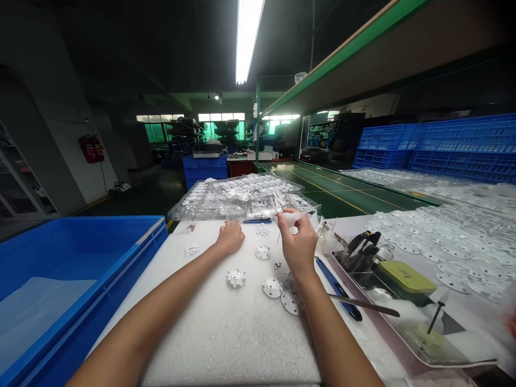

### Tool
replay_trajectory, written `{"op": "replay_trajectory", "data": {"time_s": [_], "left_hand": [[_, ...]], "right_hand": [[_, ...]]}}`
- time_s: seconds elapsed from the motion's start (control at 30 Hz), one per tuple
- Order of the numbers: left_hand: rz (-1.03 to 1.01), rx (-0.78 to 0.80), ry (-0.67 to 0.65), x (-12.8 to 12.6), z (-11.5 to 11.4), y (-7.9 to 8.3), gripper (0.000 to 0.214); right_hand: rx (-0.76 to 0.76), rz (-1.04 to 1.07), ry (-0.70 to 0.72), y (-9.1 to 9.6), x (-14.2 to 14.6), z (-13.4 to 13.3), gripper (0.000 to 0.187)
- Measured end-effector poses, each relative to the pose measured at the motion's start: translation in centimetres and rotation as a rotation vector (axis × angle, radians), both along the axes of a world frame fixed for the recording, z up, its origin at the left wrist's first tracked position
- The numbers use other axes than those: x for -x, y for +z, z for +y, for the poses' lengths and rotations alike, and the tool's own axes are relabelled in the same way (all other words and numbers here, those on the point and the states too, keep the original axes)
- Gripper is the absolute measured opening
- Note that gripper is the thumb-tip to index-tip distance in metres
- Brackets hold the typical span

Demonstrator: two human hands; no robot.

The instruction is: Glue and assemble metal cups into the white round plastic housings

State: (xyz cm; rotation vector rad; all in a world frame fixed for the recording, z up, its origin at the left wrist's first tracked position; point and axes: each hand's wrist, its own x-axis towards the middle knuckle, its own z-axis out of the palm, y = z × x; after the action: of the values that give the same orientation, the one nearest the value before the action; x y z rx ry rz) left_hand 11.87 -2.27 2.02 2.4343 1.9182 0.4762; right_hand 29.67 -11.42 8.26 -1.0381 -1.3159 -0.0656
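Note:
My right hand (299, 242) is raised over the right of the white foam sheet (226, 333), fingers pinched round a translucent white tapered item (292, 217). A thin dark line hangs just left of its fingers; its kind is unclear. My left hand (231, 237) is at the sheet's far side with fingers curled down; their tips and anything in them are hidden. Between and below the hands lie a white toothed disc (236, 278), smooth white discs (272, 287) and a small metal part (277, 265). Small white pieces (191, 249) lie left of my left hand.
Clear trays (242, 189) of white parts stand beyond the sheet, a blue utility knife (338, 287) beside my right forearm. A pink-edged tray (382, 322) holds tools and a yellow-lidded box (407, 277). A blue crate (157, 231) stands left; many white discs (455, 247) lie right.

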Motion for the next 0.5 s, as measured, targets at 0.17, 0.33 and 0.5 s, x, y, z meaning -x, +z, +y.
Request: {"op": "replay_trajectory", "data": {"time_s": [0.17, 0.33, 0.5], "left_hand": [[-0.002, 0.013, -0.061, 0.6, -2.6, 0.1, 0.023], [-0.041, -0.010, 0.003, 0.5, -3.2, 0.2, 0.022], [-0.090, -0.016, 0.113, 0.5, -2.4, -0.3, 0.049]], "right_hand": [[-0.022, -0.024, 0.020, -0.1, -0.1, 0.2, 0.027], [-0.032, -0.035, 0.026, -0.1, 0.0, 0.2, 0.028], [-0.017, -0.005, 0.023, -0.2, -0.1, 0.1, 0.025]]}}
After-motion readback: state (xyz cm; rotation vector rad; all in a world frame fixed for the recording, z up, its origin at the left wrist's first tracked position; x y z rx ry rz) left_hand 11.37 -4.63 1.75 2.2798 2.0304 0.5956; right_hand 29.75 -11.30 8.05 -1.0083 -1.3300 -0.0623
